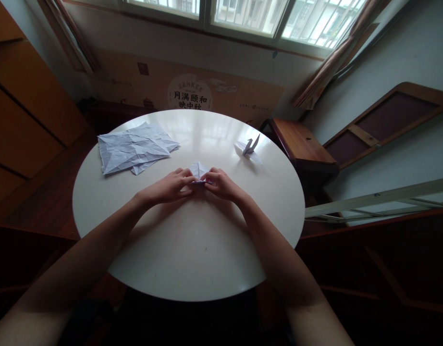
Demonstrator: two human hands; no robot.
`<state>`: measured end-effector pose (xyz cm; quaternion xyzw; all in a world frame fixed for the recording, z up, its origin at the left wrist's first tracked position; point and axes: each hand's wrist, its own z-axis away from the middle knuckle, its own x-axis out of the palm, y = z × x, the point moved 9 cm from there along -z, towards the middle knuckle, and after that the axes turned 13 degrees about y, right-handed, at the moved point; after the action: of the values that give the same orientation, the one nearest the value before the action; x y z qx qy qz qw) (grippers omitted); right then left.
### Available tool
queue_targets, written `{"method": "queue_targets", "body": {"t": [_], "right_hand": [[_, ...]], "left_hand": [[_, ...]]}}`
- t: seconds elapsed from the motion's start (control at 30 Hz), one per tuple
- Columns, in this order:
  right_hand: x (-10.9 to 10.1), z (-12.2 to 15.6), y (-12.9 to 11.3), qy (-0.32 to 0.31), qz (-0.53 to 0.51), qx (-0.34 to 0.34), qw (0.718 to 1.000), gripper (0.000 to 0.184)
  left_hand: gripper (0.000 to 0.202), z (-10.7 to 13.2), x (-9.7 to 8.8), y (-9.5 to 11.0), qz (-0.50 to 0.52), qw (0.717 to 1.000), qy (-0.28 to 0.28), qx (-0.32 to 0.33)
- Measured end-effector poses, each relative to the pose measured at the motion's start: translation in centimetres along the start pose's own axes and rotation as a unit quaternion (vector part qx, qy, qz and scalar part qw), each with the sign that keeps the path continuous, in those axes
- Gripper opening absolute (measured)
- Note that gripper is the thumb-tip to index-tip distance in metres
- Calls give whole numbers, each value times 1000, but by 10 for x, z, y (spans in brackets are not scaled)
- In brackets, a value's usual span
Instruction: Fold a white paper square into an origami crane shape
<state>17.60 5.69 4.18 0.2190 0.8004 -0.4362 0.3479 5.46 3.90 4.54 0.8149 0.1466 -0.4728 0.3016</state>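
A small piece of folded white paper (198, 170) rests near the middle of the round white table (192, 250), its pointed part facing away from me. My left hand (176, 185) pinches its near edge from the left, fingers bent. From the other side my right hand (221, 184) grips the same near edge between thumb and fingers. The fingers partly cover the paper's lower folds. To the right and farther back stands a finished origami crane (249, 148) with spread wings, apart from both hands.
Creased, unfolded paper sheets (135, 146) lie stacked at the table's left. Beyond the far edge is a printed cardboard panel (225, 91) under a window (248, 14). A wooden stool or cabinet (297, 139) stands close to the table at right, and orange cupboards (34, 91) at left.
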Motion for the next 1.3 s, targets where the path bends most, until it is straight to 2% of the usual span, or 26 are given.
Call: {"method": "queue_targets", "body": {"t": [1.3], "right_hand": [[-2, 0, -2, -1, 4, 10, 1000, 12]], "left_hand": [[29, 0, -1, 0, 8, 1000, 3, -2]]}}
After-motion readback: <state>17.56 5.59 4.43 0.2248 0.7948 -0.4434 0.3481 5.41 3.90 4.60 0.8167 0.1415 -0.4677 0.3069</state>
